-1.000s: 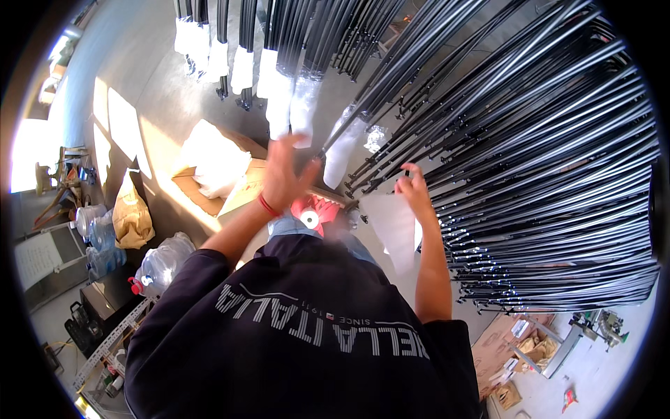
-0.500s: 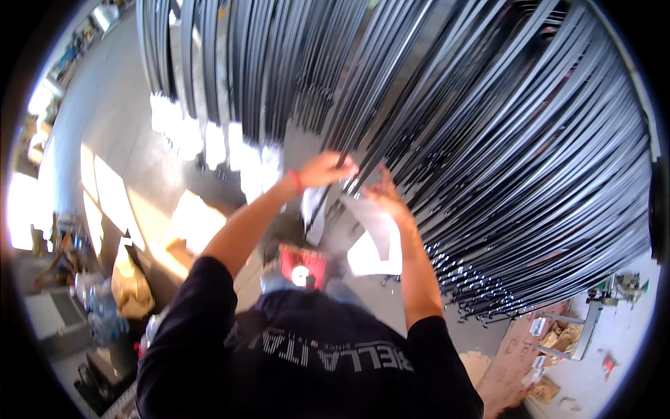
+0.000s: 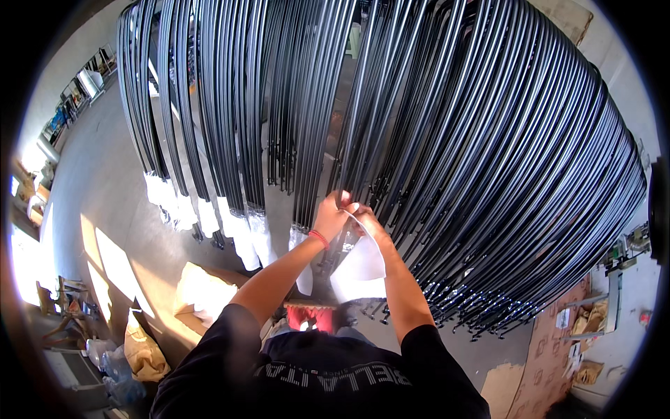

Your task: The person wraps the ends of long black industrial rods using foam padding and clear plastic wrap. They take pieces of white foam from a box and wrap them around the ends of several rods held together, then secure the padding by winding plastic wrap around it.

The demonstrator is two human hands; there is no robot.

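My left hand (image 3: 331, 215) is closed round the lower part of a few thin black tubes (image 3: 352, 140) that hang in a long row before me. Right beside it, my right hand (image 3: 368, 223) pinches the upper edge of a white sheet (image 3: 359, 269), which curls and droops below the fingers. The two hands meet at the tubes, so the fingertips partly hide each other. To the left, several bundles of tubes carry white wraps (image 3: 241, 234) on their lower ends, one of them (image 3: 299, 262) just beside my left forearm.
Many bare black tubes (image 3: 516, 174) fan out densely on the right, their ends low near my right arm. On the floor at left are an open cardboard box (image 3: 199, 293) with white material, a brown paper bag (image 3: 143, 349) and clear plastic bags (image 3: 122, 377).
My hands have come together and sit lower in the view. The white sheet now hangs in a broad curve from my right hand. The view has shifted, showing more of the tubes.
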